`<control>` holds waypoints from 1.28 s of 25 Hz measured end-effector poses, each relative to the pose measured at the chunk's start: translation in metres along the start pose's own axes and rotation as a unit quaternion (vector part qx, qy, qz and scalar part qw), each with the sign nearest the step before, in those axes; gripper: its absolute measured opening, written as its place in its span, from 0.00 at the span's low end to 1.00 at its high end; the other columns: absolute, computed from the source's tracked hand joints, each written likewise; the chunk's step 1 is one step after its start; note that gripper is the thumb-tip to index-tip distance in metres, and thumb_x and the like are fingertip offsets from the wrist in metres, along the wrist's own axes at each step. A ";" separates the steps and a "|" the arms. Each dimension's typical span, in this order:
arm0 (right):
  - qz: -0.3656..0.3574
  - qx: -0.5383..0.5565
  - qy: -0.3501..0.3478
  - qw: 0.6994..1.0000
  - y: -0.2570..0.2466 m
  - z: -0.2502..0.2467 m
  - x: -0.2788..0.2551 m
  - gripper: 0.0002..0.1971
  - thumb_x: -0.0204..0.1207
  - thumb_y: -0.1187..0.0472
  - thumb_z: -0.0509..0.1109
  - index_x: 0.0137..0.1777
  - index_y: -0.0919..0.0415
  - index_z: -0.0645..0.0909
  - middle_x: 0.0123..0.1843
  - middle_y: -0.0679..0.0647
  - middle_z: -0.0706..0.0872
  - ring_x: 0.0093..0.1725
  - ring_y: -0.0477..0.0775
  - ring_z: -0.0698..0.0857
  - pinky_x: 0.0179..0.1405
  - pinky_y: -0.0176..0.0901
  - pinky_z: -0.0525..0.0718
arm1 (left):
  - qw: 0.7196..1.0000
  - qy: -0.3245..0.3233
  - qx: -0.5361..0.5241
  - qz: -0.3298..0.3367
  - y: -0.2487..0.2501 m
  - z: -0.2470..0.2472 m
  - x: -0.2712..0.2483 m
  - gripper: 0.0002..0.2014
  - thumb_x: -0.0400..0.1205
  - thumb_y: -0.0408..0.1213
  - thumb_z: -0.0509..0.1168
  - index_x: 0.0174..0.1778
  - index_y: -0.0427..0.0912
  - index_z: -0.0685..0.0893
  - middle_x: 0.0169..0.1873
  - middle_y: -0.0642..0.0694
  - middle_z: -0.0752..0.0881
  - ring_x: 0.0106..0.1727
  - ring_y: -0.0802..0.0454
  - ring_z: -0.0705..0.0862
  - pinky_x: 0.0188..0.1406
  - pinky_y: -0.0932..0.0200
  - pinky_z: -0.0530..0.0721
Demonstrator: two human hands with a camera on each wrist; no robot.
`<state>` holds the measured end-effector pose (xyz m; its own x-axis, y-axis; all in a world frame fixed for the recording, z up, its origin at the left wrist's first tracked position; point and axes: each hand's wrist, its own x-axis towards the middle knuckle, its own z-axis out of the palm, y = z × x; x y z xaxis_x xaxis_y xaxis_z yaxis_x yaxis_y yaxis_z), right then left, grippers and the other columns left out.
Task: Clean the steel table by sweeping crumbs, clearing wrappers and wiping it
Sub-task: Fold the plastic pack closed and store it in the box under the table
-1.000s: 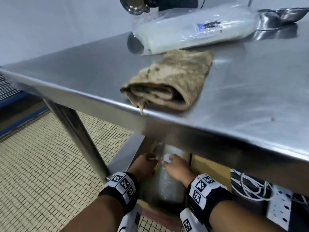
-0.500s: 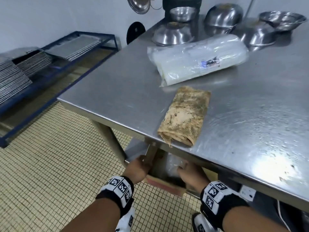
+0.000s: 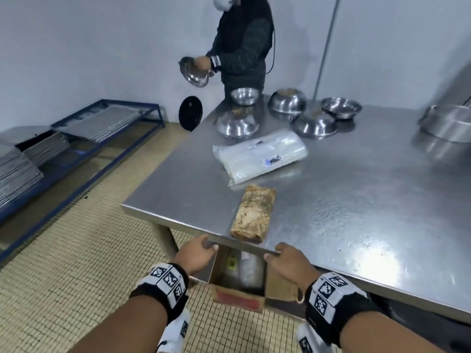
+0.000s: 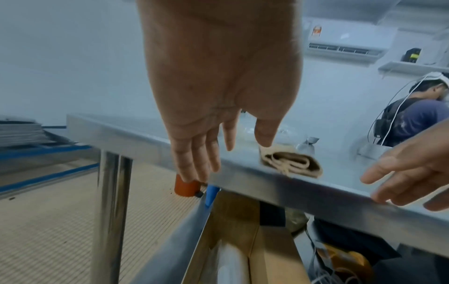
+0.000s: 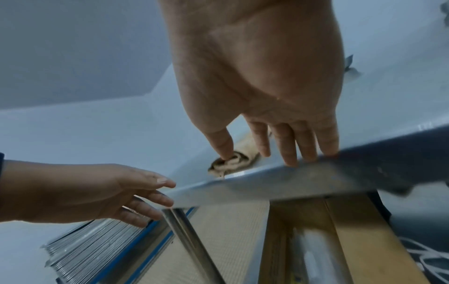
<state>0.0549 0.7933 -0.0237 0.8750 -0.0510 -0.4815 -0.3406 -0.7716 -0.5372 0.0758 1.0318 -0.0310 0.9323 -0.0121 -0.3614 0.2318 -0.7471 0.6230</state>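
Observation:
The steel table (image 3: 356, 200) carries a dirty folded brown cloth (image 3: 253, 212) close to its front edge. Behind the cloth lies a clear pack of plastic bags (image 3: 260, 156). My left hand (image 3: 207, 244) is at the front edge just left of the cloth, fingers straight and empty. My right hand (image 3: 274, 252) is at the same edge just right of the cloth. In the right wrist view its straight fingertips (image 5: 291, 161) touch the table rim (image 5: 316, 176), with the cloth (image 5: 230, 161) beyond. In the left wrist view the left hand (image 4: 218, 153) hangs over the rim beside the cloth (image 4: 294, 165).
An open cardboard box (image 3: 239, 284) with plastic rolls sits under the table between my hands. Several steel bowls (image 3: 288, 100) and a large pan (image 3: 448, 122) stand at the back. Another person (image 3: 242, 42) holds a bowl at the far corner. Blue racks of trays (image 3: 76, 138) line the left.
Both hands came up out of the box under the table to the table's front edge. My view rose and pulled back, so the bowls and the other person now show.

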 end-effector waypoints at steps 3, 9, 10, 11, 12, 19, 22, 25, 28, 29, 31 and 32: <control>-0.007 0.013 0.037 0.999 -0.010 -0.039 0.006 0.27 0.81 0.48 0.64 0.78 0.59 0.69 0.73 0.60 0.79 0.70 0.59 0.79 0.70 0.46 0.75 | 1.000 0.017 0.000 0.009 0.027 -0.025 0.014 0.28 0.84 0.49 0.64 0.80 0.44 0.70 0.70 0.42 0.80 0.70 0.45 0.78 0.71 0.55 0.74; -0.036 0.056 0.079 0.995 -0.030 -0.106 0.062 0.31 0.82 0.48 0.64 0.81 0.61 0.65 0.77 0.60 0.74 0.77 0.60 0.72 0.74 0.45 0.70 | 0.996 0.051 0.038 0.056 0.092 -0.055 0.069 0.27 0.86 0.49 0.62 0.80 0.45 0.69 0.71 0.40 0.79 0.70 0.43 0.78 0.67 0.55 0.74; -0.041 0.059 0.079 0.994 -0.033 -0.115 0.077 0.31 0.82 0.48 0.64 0.80 0.62 0.65 0.78 0.61 0.73 0.77 0.60 0.72 0.74 0.45 0.69 | 0.996 0.055 0.041 0.057 0.102 -0.059 0.081 0.27 0.86 0.50 0.62 0.80 0.45 0.68 0.71 0.40 0.78 0.71 0.42 0.78 0.66 0.55 0.73; -0.046 0.061 0.080 0.994 -0.037 -0.123 0.091 0.31 0.81 0.48 0.64 0.80 0.62 0.66 0.78 0.61 0.73 0.77 0.60 0.71 0.74 0.45 0.69 | 0.996 0.057 0.046 0.056 0.112 -0.062 0.093 0.27 0.86 0.50 0.62 0.80 0.45 0.68 0.72 0.40 0.78 0.71 0.42 0.78 0.66 0.55 0.73; -0.046 0.062 0.080 0.994 -0.041 -0.130 0.103 0.30 0.81 0.49 0.64 0.80 0.63 0.66 0.78 0.61 0.73 0.77 0.61 0.72 0.74 0.44 0.69 | 0.995 0.059 0.054 0.054 0.121 -0.066 0.102 0.28 0.86 0.50 0.62 0.81 0.45 0.69 0.72 0.40 0.78 0.71 0.42 0.77 0.67 0.55 0.72; -0.020 0.099 0.101 0.990 -0.064 -0.177 0.190 0.26 0.82 0.52 0.64 0.74 0.66 0.71 0.75 0.63 0.75 0.74 0.63 0.74 0.69 0.45 0.71 | 0.996 0.063 0.043 0.041 0.170 -0.083 0.189 0.26 0.85 0.49 0.63 0.78 0.43 0.71 0.72 0.41 0.78 0.72 0.44 0.77 0.69 0.54 0.70; 0.015 0.117 0.101 0.988 -0.068 -0.181 0.222 0.28 0.82 0.51 0.64 0.76 0.68 0.68 0.77 0.63 0.73 0.75 0.63 0.72 0.69 0.44 0.70 | 0.997 0.046 0.045 0.038 0.174 -0.084 0.224 0.26 0.85 0.51 0.63 0.78 0.45 0.71 0.72 0.41 0.78 0.72 0.45 0.77 0.69 0.55 0.70; 0.061 0.156 0.106 0.980 -0.069 -0.176 0.256 0.28 0.79 0.51 0.66 0.73 0.68 0.71 0.73 0.62 0.77 0.72 0.63 0.75 0.65 0.43 0.72 | 0.997 0.017 0.062 0.047 0.172 -0.087 0.272 0.27 0.84 0.51 0.63 0.78 0.45 0.71 0.73 0.41 0.77 0.72 0.46 0.78 0.70 0.56 0.71; 0.092 0.216 0.136 0.963 -0.065 -0.169 0.289 0.31 0.68 0.46 0.69 0.67 0.65 0.76 0.66 0.58 0.83 0.64 0.60 0.81 0.63 0.45 0.77 | 0.994 -0.004 0.083 0.073 0.172 -0.091 0.314 0.27 0.85 0.49 0.64 0.78 0.42 0.71 0.73 0.41 0.78 0.73 0.45 0.77 0.68 0.57 0.71; 0.105 0.239 0.141 0.955 -0.067 -0.167 0.296 0.29 0.67 0.46 0.70 0.63 0.64 0.77 0.63 0.57 0.84 0.61 0.58 0.81 0.63 0.47 0.78 | 0.992 -0.008 0.092 0.084 0.171 -0.094 0.329 0.26 0.85 0.48 0.64 0.77 0.41 0.72 0.73 0.40 0.78 0.72 0.44 0.77 0.69 0.57 0.71; 0.131 0.273 0.144 0.942 -0.073 -0.163 0.305 0.12 0.74 0.52 0.70 0.48 0.60 0.76 0.52 0.56 0.80 0.56 0.55 0.77 0.59 0.46 0.77 | 0.988 -0.025 0.116 0.101 0.170 -0.099 0.357 0.26 0.84 0.48 0.64 0.77 0.40 0.73 0.74 0.40 0.77 0.73 0.43 0.76 0.71 0.54 0.72; 0.141 0.285 0.142 0.937 -0.076 -0.159 0.310 0.09 0.76 0.53 0.69 0.41 0.56 0.73 0.48 0.56 0.77 0.52 0.53 0.75 0.55 0.45 0.77 | 0.984 -0.037 0.134 0.110 0.170 -0.101 0.370 0.27 0.84 0.49 0.63 0.78 0.40 0.72 0.76 0.40 0.75 0.75 0.43 0.74 0.73 0.53 0.71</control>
<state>0.4067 0.7351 -0.0221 0.7516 -0.4305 -0.4998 -0.6295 -0.2419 -0.7384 0.4881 0.9672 0.0109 0.9269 -0.2333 -0.2941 -0.0631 -0.8691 0.4907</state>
